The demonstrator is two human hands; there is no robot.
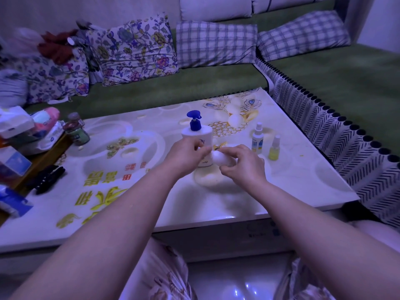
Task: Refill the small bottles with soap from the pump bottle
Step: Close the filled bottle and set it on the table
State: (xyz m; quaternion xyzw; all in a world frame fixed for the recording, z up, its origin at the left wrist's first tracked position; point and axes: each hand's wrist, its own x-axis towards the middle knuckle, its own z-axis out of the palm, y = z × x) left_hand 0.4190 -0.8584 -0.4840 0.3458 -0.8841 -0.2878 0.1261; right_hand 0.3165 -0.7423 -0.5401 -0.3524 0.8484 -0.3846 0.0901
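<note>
A white pump bottle [198, 135] with a blue pump head stands upright in the middle of the table. Just in front of it my right hand [242, 164] grips a small white bottle [220, 158], tilted on its side with its top pointing left. My left hand [186, 156] pinches that bottle's top end, fingers curled; the cap itself is hidden by my fingers. Two more small bottles stand to the right: a white spray bottle [257, 137] and a yellow spray bottle [274, 149].
The patterned table [281, 191] holds a green-lidded jar [76, 131], tissue packs [15, 122] and a black object [47, 178] at the left. A green sofa [216, 81] with cushions wraps the far and right sides.
</note>
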